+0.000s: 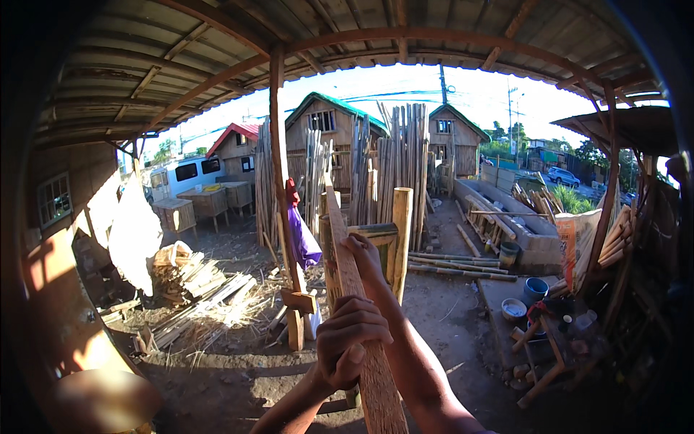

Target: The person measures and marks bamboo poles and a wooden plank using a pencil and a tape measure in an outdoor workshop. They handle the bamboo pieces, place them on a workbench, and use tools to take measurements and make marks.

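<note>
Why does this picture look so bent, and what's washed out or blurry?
In the head view, the fisheye lens likely bows the roof beam, and the corners are dark; the sky and sunlit pale sheet glare white; a round patch at lower left is blurred beyond telling; the plank looks fairly clear.

Left forearm [295,406]: is slanting bare from 7 o'clock toward 1 o'clock.
Left hand [353,336]: is lying nearer the body, fingers curling, thumb showing beneath them.
Right forearm [416,362]: is slanting bare from 5 o'clock toward 11 o'clock.
Right hand [363,257]: is lying at 12 o'clock from the left, fingers bending.
</note>
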Available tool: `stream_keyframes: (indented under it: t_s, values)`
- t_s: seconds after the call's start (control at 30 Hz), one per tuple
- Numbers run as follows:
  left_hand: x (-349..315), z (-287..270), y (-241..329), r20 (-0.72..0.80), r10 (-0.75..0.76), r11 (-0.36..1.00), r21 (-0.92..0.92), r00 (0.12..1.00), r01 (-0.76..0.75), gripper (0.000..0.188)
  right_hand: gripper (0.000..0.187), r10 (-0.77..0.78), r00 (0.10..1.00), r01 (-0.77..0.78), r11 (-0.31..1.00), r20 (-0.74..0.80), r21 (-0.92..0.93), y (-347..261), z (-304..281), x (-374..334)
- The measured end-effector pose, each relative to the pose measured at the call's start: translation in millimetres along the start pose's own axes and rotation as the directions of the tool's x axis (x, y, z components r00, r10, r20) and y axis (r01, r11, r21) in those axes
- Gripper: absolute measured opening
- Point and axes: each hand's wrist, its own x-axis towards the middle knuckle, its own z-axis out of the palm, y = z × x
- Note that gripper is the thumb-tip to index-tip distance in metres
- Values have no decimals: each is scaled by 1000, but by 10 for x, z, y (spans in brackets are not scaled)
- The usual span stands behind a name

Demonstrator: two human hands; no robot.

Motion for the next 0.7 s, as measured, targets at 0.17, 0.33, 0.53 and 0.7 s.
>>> stream_keyframes:
  t_s: [0.17,0.33,0.53,0.7]
  values:
    - [10,7,4,-6,-2,1000,5,1000,2,55,18,-26,999,24,998,-23,-55,52,-37,59]
    - [14,5,25,-17,0,1000,14,1000,0,56,18,-6,1000,5,998,-16,-62,90,-58,97]
    - [21,4,45,-14,-8,1000,13,1000,9,56,18,14,1000,-15,1000,-7,-18,80,-47,77]
    - [23,4,31,-25,1,1000,4,1000,-1,54,20,2,1000,-3,1000,-19,-14,79,-38,70]
